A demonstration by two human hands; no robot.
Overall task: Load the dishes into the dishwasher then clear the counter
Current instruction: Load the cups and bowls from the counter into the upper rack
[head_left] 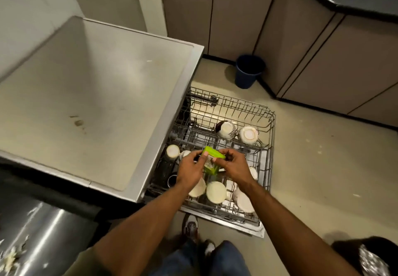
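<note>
Both hands are gripping a lime-green lidded container (212,161) and holding it just above the middle of the pulled-out dishwasher rack (271,125). The left hand (190,169) is curling its fingers round the container's left side, over a pale label, while the right hand (233,166) is pinching its right edge. Inside the rack, a patterned cup (226,130) and a white cup (248,134) are sitting upside down side by side towards its far side. Pale bowls (216,191) are lying bottom-up along its near side, beneath the forearms. A steel tabletop (86,95) is spreading out left of the rack, above its level. A blue bucket (249,71) is standing on the floor beyond the rack, against the cabinets.
</note>
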